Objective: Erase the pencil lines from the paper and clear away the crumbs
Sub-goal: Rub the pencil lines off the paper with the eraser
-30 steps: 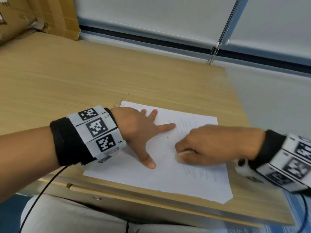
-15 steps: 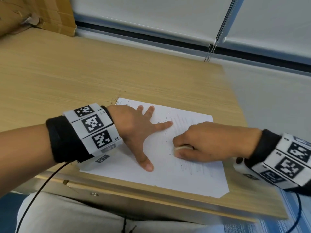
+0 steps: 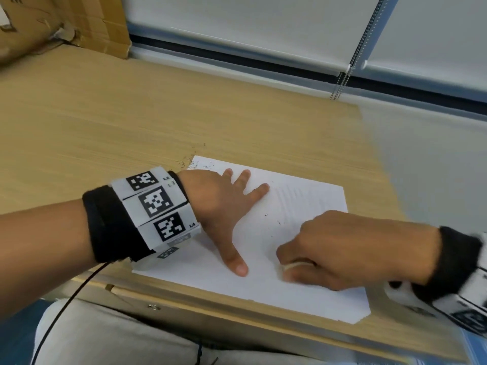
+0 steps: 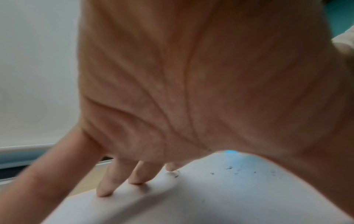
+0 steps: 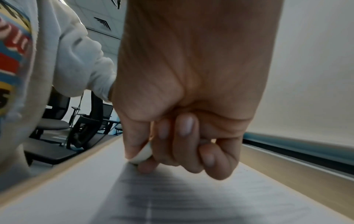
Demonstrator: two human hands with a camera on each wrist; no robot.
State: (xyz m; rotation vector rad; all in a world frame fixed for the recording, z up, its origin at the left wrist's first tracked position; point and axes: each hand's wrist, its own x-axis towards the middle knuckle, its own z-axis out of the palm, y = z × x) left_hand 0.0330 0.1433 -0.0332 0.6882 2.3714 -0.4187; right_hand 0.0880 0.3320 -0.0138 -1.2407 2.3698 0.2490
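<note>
Sliding nearer (right hand [image 3: 340, 248], eraser [image 3: 293, 267])

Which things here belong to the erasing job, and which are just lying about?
In the job: paper; eraser pinched by right hand; left hand pressing the sheet flat; crumbs.
Lying about: cardboard box; blind chain.

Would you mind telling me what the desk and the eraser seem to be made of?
Desk: looks like light wood-grain laminate or veneer, matte; fine straight grain lines and a flat, even surface, so solid wood is unlikely but possible.
Eraser: probably soft white rubber or vinyl, matte; rounded worn edge, pinched by the right hand against the paper.
</note>
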